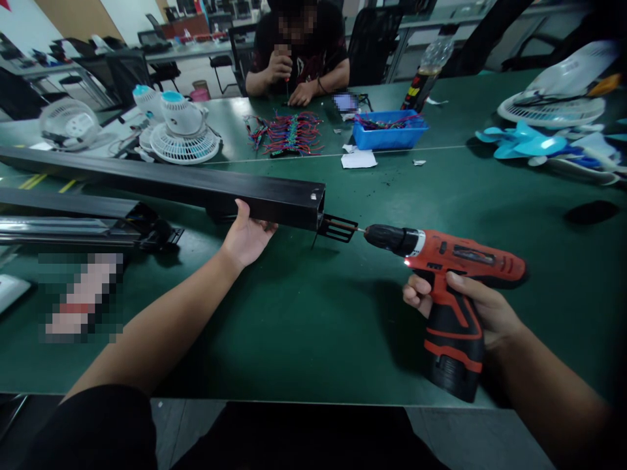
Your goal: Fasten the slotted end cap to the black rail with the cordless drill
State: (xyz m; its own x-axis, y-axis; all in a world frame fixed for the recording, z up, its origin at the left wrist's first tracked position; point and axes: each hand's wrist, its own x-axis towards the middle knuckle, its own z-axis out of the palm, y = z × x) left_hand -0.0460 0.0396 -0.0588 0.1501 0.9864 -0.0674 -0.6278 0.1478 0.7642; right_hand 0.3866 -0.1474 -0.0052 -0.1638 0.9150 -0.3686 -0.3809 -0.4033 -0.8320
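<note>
My right hand (470, 303) is wrapped round the grip of a red and black cordless drill (470, 254), its small lamp lit. The drill's bit points left, its tip at a black slotted bracket (337, 228) that sticks out of the end of a long black rectangular tube (235, 189). Whether the bit touches a screw there is too small to tell. My left hand (249, 238) holds the tube from below near that end, thumb against its near side and the other fingers hidden beneath.
A second black profile (73, 222) lies at left beside a blurred-out flat object (83, 297). Across the green table (294, 326) are fan parts (183, 130), red-wired boards (294, 134), a blue bin (389, 134), a bottle (428, 72) and blue fan blades (524, 140). A person (298, 59) sits opposite.
</note>
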